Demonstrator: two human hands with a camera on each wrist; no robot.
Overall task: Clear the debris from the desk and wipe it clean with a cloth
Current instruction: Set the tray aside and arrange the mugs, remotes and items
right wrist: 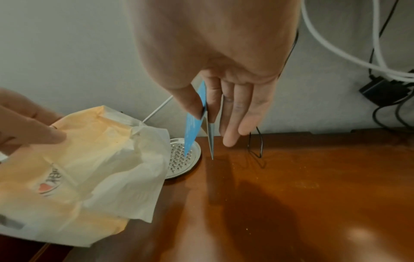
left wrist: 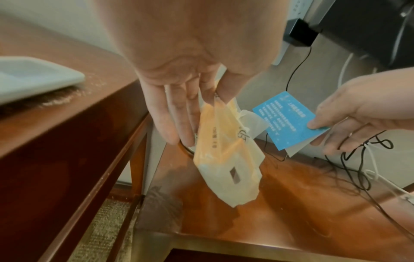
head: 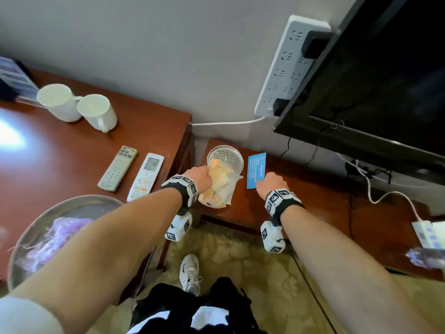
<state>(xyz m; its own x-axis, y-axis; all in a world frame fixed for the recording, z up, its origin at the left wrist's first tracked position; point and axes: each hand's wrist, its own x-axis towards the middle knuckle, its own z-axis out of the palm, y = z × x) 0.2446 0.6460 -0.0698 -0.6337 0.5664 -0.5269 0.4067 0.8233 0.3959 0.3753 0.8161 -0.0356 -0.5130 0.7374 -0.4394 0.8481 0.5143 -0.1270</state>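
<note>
Clearing is under way, by my reading, and wiping has not begun. From the head view, your left hand (head: 201,175) grips an orange-and-white tissue packet (head: 218,186) above the lower table (head: 313,203), partly over a perforated metal dish (head: 226,155). Your right hand (head: 271,183) pinches a blue card (head: 256,169) just beside that dish. On the higher table (head: 72,153) to the left stand two white mugs (head: 79,107), two remote controls (head: 132,172) and a metal basin (head: 31,225) holding a purple cloth (head: 60,237), so the cloth looks ready but unused. A power strip (head: 286,66) hangs on the wall beside the television (head: 385,80).

From the left wrist view, your left-hand fingers (left wrist: 165,113) are curled round the top of the packet (left wrist: 224,159), which hangs off the surface with a loose tissue sticking out. The card (left wrist: 289,120), thumb on its corner, has a pale second sheet behind it. Pale crumbs lie scattered near the higher table's edge (left wrist: 67,99), so debris remains there.

From the right wrist view, thumb and forefinger (right wrist: 190,101) hold the card (right wrist: 192,131) edge-on and upright above the dish (right wrist: 181,159). The packet (right wrist: 67,177) looks soft and crumpled. Faint specks dot the glossy lower table (right wrist: 302,186); it still needs wiping.
</note>
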